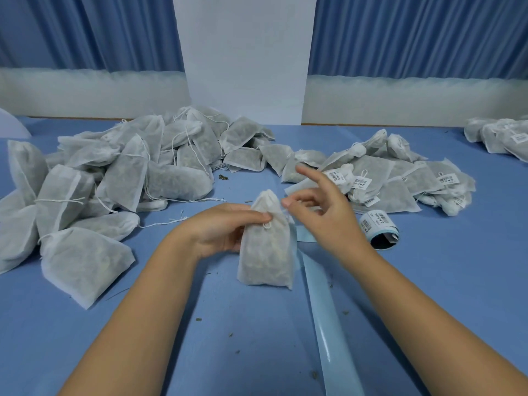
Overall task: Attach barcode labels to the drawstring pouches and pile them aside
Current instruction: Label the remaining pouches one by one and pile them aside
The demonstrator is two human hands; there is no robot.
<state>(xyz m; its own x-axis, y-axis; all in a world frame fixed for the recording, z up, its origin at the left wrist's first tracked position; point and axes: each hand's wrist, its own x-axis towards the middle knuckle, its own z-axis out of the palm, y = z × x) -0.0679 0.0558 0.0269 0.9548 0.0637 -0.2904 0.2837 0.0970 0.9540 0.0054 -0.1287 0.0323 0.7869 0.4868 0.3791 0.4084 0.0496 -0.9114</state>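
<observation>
Pouch [267, 252] sits in the middle of the blue table [457, 281], close to the person, with its wide bottom toward them and its gathered top pointing away. The left hand [220, 230] grips it from the left side; the fingers curl behind it and the thumb [251, 216] presses across the front, just above a small loop of string [267, 225]. The right hand [323, 212] is by the top right corner of the pouch; its thumb and bent fingers are close together there, but the tips are blurry, so one cannot tell if they pinch anything; its first finger [307, 172] sticks up, apart from the others.

A shiny pale strip [328, 310] runs from beside the pouch down to the bottom edge of the view. A roll [378, 228] of barcode labels lies just right of the right wrist. Small dark crumbs [198, 319] dot the table near the arms.

Past the right hand lies the right pile [400, 181]; some of its pouches show barcode labels. On the left is the left pile [114, 178], bigger, with white pouches heaped on each other and loose strings trailing out. A far pile [503, 135] with labels sits at the right edge, well apart from the rest.

Behind the table hang blue curtains [414, 32]; a white board [245, 52] stands between them.
</observation>
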